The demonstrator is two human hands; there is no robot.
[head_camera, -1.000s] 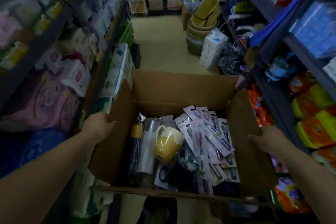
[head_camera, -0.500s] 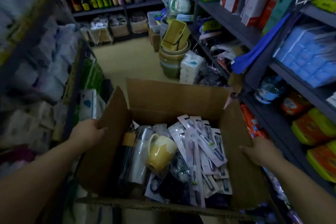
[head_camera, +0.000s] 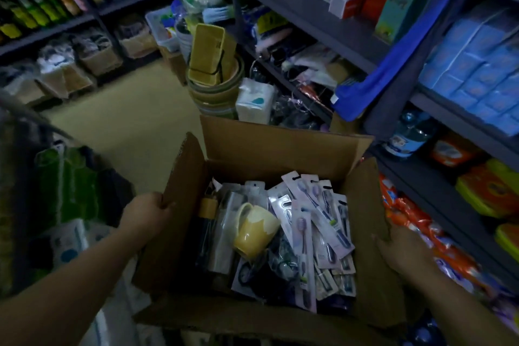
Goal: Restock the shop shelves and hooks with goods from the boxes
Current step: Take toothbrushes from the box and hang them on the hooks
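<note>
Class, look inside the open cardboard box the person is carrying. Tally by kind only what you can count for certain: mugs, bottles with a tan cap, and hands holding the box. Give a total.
Yellow mug: 1
Dark bottle with tan cap: 1
Hands on the cardboard box: 2, left hand and right hand
Total: 4

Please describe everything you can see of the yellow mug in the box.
The yellow mug looks ceramic and glossy, with a cream patch at its rim and a curved handle on its left. It lies tilted, mouth up and right, inside the open cardboard box, on wrapped goods, beside toothbrush packs. No hand touches it.
</note>
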